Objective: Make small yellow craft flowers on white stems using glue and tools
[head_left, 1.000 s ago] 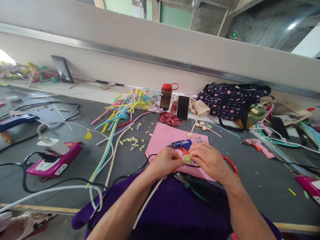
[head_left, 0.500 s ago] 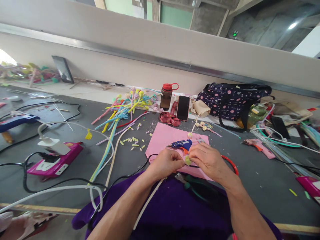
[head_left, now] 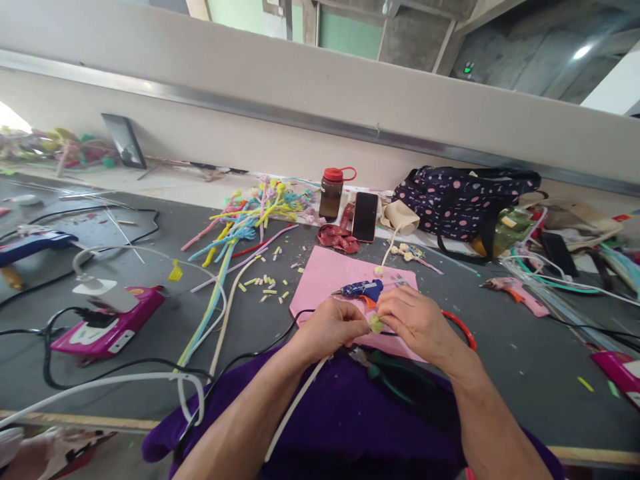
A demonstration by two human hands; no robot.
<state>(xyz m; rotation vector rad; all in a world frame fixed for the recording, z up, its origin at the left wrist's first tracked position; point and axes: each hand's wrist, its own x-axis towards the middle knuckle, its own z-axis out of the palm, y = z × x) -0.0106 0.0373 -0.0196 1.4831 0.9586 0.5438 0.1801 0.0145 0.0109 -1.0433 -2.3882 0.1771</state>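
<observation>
My left hand (head_left: 327,329) and my right hand (head_left: 417,322) meet over the near edge of a pink sheet (head_left: 330,273). Both pinch a small yellow-green piece (head_left: 376,325) between their fingertips. A white cord (head_left: 295,403) runs from my left hand down across my purple lap. Just behind my hands a blue glue gun (head_left: 361,289) lies on the pink sheet. Dark green pliers (head_left: 395,377) rest on my lap under my right wrist.
Coloured cords (head_left: 235,233) and cut bits lie left of the sheet. A brown bottle (head_left: 331,193), a phone (head_left: 365,216) and a spotted bag (head_left: 460,200) stand at the back. Pink power strips (head_left: 107,323) and black cables sit left. Another pink glue gun (head_left: 515,297) lies right.
Both hands stay together on the small piece; the fingers shift only slightly. Nothing else on the table has moved.
</observation>
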